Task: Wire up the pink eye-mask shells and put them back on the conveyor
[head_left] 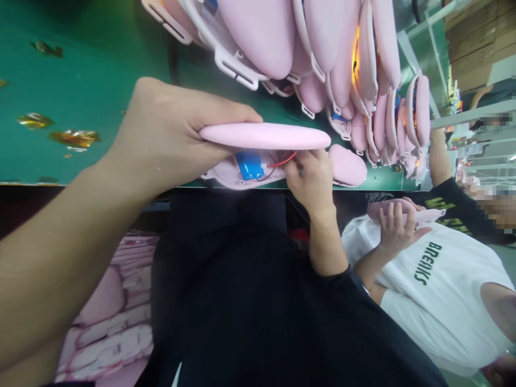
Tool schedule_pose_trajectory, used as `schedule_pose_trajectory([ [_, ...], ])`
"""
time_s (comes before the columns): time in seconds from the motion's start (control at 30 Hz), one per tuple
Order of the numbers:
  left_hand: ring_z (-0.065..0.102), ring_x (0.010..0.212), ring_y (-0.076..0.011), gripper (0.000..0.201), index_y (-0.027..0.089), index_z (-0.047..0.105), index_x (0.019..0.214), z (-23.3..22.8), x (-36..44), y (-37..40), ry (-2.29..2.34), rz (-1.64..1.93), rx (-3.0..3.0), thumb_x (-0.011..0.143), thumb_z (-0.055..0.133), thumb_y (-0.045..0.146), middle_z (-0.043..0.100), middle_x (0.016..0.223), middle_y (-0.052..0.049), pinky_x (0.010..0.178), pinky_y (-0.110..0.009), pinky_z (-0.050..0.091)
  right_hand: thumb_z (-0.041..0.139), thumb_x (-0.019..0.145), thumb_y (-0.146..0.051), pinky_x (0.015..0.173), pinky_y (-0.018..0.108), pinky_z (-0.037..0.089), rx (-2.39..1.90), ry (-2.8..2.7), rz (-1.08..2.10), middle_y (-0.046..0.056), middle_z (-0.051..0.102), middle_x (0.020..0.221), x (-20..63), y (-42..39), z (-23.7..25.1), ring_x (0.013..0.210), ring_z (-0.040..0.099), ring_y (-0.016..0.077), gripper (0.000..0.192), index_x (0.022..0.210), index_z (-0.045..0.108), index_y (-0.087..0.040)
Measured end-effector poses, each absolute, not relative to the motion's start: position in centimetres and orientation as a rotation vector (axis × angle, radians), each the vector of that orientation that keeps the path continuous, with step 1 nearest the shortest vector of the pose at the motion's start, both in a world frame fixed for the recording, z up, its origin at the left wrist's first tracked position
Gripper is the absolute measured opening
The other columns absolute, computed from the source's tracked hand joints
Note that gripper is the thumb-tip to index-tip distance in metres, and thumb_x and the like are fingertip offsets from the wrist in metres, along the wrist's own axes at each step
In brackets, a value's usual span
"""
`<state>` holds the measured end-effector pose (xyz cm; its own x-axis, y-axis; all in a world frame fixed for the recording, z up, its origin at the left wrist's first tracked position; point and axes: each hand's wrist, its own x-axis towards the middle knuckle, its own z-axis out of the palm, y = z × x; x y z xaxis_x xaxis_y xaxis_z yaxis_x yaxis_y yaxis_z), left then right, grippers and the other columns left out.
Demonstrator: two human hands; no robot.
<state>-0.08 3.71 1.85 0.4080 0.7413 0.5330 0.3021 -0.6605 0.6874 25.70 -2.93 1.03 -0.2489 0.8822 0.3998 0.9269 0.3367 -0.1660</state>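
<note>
Black shirt [242,312]: nearest the camera, filling the lower middle of the view, below the table's front edge.
Left hand [161,134]: closed around one end of the upper shell [266,136], thumb along its top; the other fingers are mostly out of sight.
Right hand [310,177]: fingers curled at the far end of the casing, by the wiring; the tips are partly hidden, so I cannot tell whether they pinch a wire or the shell.
Upper shell: smooth pink, seen nearly edge-on, above the lower shell [228,177] with a gap between them.
Lower shell: at the front edge of the green table [97,80]; whether it rests there or is held up is unclear.
Blue pack [250,165]: inside the lower shell, with a red wire [287,160] running from it towards the right hand.
Progress: partly assembled, I judge; the pack sits inside, but the two halves are apart. Whether the wiring is complete cannot be told.
Row of pink casings [258,37]: standing close together beyond the hands, some showing wires or an orange glow.
Amber film scraps [74,138]: scattered on the table, left of the casing.
Co-worker's hand [397,228]: on another pink casing, to the right.
</note>
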Motion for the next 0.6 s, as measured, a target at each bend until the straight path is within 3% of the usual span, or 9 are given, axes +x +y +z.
schedule_pose_trajectory([
  [0.17,0.079,0.098,-0.0089,0.024,0.028,0.083,0.115,1.2,-0.2,3.7,0.871,1.22,2.168,0.108,0.06,0.031,0.082,0.108,0.016,0.089,-0.021,0.059,0.054,0.109,-0.021,0.105,0.046,0.06,-1.578,-2.202,-0.032,0.012,0.07,0.111,25.8,-2.6,1.3,0.116,0.068,0.0285,0.021,0.106,0.075,-0.018],
  [0.33,0.081,0.098,-0.0093,0.025,0.029,0.082,0.117,0.6,-0.2,3.6,0.932,1.243,2.184,0.109,0.059,0.034,0.083,0.11,0.013,0.083,-0.018,0.06,0.059,0.108,-0.033,0.1,0.047,0.062,-1.507,-2.044,0.02,0.012,0.075,0.112,25.4,-4.2,3.1,0.112,0.071,0.0271,0.021,0.11,0.075,-0.019],
  [0.4,0.08,0.097,-0.0083,0.022,0.03,0.082,0.116,0.5,-0.1,3.7,0.911,1.278,2.215,0.108,0.062,0.031,0.084,0.111,0.012,0.082,-0.017,0.059,0.061,0.107,-0.037,0.09,0.042,0.064,-1.487,-1.81,0.076,0.01,0.077,0.103,24.4,-5.8,4.1,0.098,0.073,0.0234,0.022,0.107,0.075,-0.02],
  [0.5,0.08,0.095,-0.0071,0.02,0.03,0.082,0.115,0.4,-0.1,3.7,0.913,1.285,2.237,0.106,0.066,0.026,0.084,0.109,0.012,0.083,-0.016,0.057,0.072,0.102,-0.048,0.069,0.03,0.062,-1.519,-1.512,0.584,0.003,0.079,0.087,22.2,-7.2,5.2,0.073,0.072,0.0154,0.027,0.101,0.078,-0.022],
  [0.6,0.079,0.098,-0.0071,0.022,0.03,0.082,0.117,0.6,-0.1,3.7,0.94,1.251,2.24,0.106,0.065,0.025,0.084,0.11,0.012,0.084,-0.016,0.056,0.083,0.09,-0.064,0.06,0.024,0.061,-1.536,-1.226,1.118,0.002,0.08,0.083,20.3,-6.4,5.8,0.068,0.075,0.0133,0.044,0.097,0.081,-0.021],
])
